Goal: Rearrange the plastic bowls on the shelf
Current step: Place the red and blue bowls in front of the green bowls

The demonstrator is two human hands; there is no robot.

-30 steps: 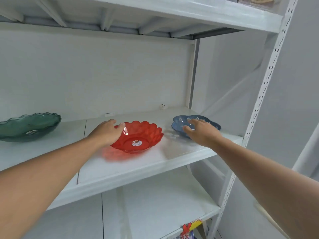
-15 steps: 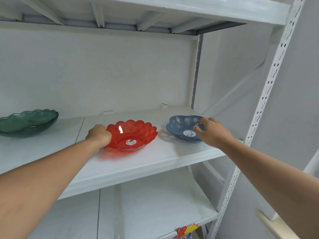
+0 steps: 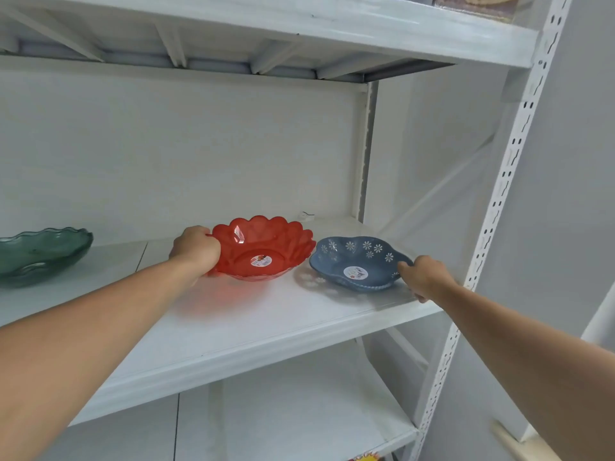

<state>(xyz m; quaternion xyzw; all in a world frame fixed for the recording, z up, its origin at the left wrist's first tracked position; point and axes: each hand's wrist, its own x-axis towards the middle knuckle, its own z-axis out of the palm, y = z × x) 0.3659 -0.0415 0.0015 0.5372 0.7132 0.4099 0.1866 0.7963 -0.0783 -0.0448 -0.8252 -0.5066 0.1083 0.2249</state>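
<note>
A red scalloped plastic bowl point(image 3: 266, 251) sits tilted toward me on the white shelf point(image 3: 253, 324), its left rim gripped by my left hand point(image 3: 196, 251). Right beside it, nearly touching, is a blue bowl point(image 3: 356, 264) with white flower cut-outs, also tipped toward me. My right hand point(image 3: 426, 277) holds its right rim near the shelf's front right corner. A green wavy-edged bowl point(image 3: 43, 251) rests alone at the far left of the same shelf.
A shelf board point(image 3: 266, 31) runs close overhead and another point(image 3: 283, 410) lies below. A perforated white upright point(image 3: 492, 227) stands at the right front corner. A small white clip point(image 3: 307, 216) lies by the back wall.
Both hands have closed on the outer rims and tipped the bowls toward me. The red bowl has shifted right until it almost meets the blue one.
</note>
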